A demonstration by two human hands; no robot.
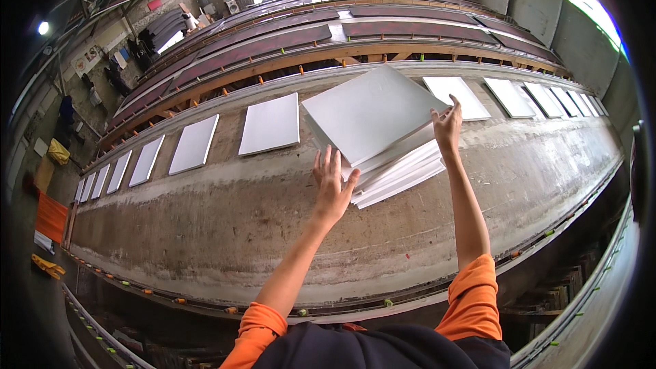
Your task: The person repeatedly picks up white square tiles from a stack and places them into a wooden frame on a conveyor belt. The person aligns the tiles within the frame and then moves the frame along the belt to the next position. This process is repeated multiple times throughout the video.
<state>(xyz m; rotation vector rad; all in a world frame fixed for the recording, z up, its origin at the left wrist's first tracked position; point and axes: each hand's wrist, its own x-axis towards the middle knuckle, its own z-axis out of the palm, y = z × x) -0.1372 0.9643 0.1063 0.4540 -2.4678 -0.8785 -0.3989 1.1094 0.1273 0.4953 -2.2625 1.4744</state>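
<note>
A stack of white rectangular panels [403,181] rests on the long worktable in front of me, its edges unevenly fanned. The uppermost panel [376,113] is turned at an angle to those beneath it. My left hand [331,188] is at its near left corner, with the fingers along the side and the thumb at the front edge. At the right corner, my right hand [447,126] grips the edge between thumb and fingers. The undersides of the fingers are partly hidden.
Single white panels lie in a row along the table [205,225], such as one on the left [270,123] and one on the right [509,98]. Beyond, parallel tables carry dark red boards [417,29]. A rail with small clips [388,303] runs along the near edge.
</note>
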